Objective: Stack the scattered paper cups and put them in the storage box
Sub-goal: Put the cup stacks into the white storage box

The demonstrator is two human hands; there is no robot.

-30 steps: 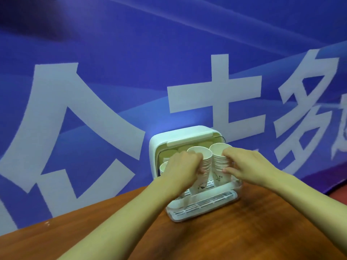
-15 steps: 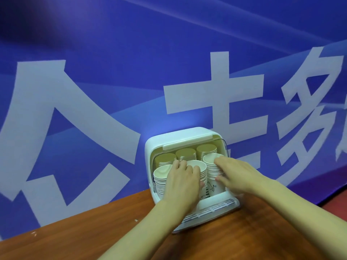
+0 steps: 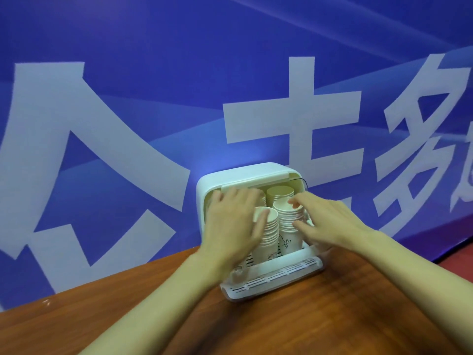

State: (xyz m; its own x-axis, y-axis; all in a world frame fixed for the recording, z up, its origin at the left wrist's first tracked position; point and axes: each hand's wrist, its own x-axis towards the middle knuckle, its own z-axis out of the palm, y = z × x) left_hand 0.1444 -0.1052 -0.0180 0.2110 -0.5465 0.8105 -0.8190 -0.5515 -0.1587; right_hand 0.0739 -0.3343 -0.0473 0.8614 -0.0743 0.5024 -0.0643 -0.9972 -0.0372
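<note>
**In the storage box, two hands on stacked paper cups**

At the box's open front, the fingers of the left hand lie spread and nearly straight. They are somewhat blurred and grip nothing, and the thumb touches the rim of the middle stack. The right hand rests its fingertips on the rim of the right stack. Its thumb lies against the stack's side lower down, and its fingers are only slightly bent, not wrapped around. Both stacks stand upright, side by side, inside the box, just behind its front ledge. A rear stack shows deeper in, behind them. The white box sits on a brown wooden table, close to a blue banner with large white characters.
</note>
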